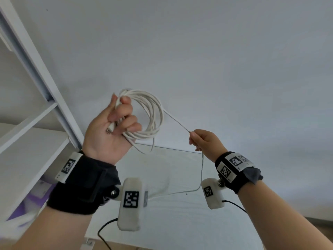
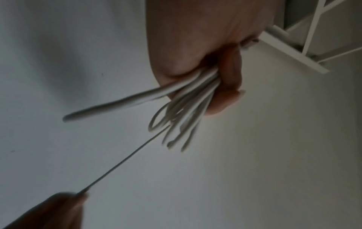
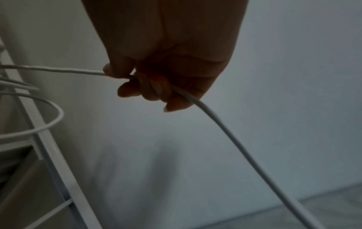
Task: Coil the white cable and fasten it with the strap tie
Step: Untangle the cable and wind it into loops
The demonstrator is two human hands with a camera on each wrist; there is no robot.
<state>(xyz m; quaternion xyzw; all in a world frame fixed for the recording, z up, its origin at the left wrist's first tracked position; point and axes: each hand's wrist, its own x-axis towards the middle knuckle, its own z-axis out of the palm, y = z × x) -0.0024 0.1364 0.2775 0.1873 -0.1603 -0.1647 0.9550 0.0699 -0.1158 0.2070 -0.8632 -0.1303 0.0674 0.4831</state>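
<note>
My left hand [image 1: 115, 123] is raised palm toward me, fingers curled round several loops of the white cable [image 1: 153, 112]. A plug end [image 1: 110, 129] pokes out over the palm. From the coil a taut strand runs down and right to my right hand [image 1: 200, 139], which pinches it between thumb and fingers. Below that hand the cable hangs down and trails off to the left. In the left wrist view the loops [image 2: 182, 117] fan out of the fist. The right wrist view shows the cable [image 3: 225, 128] passing through the curled fingers [image 3: 154, 91]. No strap tie is visible.
A white shelf frame [image 1: 41, 73] slants along the left, with shelves [image 1: 27, 159] below it. A plain white wall [image 1: 216, 60] fills the background. A white table surface [image 1: 171, 204] lies beneath the hands. Black wires run from the wrist cameras.
</note>
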